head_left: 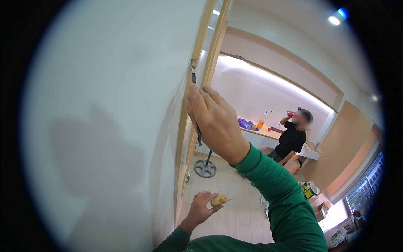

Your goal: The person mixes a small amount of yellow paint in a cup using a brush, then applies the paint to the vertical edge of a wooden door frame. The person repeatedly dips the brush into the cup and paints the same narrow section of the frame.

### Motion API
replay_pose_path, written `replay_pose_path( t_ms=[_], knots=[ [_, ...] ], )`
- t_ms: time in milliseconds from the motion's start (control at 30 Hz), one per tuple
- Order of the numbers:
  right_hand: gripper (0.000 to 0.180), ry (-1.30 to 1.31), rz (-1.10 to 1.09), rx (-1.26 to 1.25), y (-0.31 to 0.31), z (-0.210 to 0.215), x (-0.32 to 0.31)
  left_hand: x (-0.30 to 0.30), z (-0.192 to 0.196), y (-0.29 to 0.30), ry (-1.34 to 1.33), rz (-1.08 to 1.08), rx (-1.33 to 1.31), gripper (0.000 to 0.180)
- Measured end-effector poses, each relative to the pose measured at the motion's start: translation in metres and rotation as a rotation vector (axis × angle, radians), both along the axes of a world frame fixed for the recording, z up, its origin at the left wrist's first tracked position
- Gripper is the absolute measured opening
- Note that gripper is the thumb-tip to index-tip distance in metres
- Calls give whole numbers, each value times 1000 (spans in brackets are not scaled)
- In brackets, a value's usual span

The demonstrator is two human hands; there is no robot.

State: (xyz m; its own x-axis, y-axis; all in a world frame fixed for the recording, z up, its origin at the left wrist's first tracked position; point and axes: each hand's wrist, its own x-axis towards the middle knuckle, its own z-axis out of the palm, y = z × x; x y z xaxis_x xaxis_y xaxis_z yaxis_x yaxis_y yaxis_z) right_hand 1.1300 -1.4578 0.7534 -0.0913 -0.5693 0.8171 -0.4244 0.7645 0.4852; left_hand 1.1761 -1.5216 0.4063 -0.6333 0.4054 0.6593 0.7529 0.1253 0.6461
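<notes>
My right hand (216,119), raised in front of me in a green sleeve, is closed round a thin paintbrush (194,77) with a black handle. The brush's tip meets the light wooden frame (188,107) along the edge of the white wall. Lower down, near the foot of that frame, my left hand (200,210) grips a short yellowish cylinder (218,200) between thumb and fingers. A thin pointed piece sticks out of the cylinder's right end; I cannot make out its exact kind.
A person (292,136) in black sits by a lit wall shelf (268,133), holding up a red can (290,114). An orange bottle (262,120) and a purple cloth (247,123) are on the shelf. A round stand base (205,168) rests on the floor. Boxes (323,210) and tins lie at right.
</notes>
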Motion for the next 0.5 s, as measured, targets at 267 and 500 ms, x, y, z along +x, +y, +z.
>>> replay_pose_path(
  t_ms=[267,500],
  knots=[
    [42,-47,-23,-2,2,-10,6,-2,2,0,5,0,6,52],
    [41,-11,-3,-5,6,-18,3,-1,7,0,-15,7,-4,52]
  ],
)
